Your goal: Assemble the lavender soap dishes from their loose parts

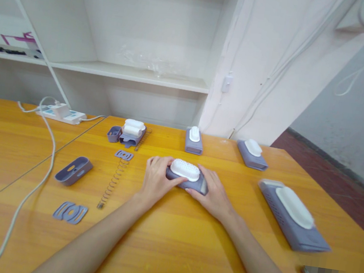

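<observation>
My left hand [157,178] and my right hand [214,192] grip the two ends of a grey-purple plastic case [192,185] just above or on the table; which of these I cannot tell. A white oval brush head [185,169], bristles up, sits on top of the case. My left thumb lies along its front side. To the left lie a coil spring [115,183], a small flat grey plate [124,155], an oval grey shell [74,171] and a larger flat plate with slots [70,212].
Similar grey cases with white tops stand at the back middle [194,141], back right [253,154] and right [294,215]. A back-left case [132,133] has a small cup [113,133] beside it. A white cable [51,154] runs from a power strip [61,113]. Shelves rise behind.
</observation>
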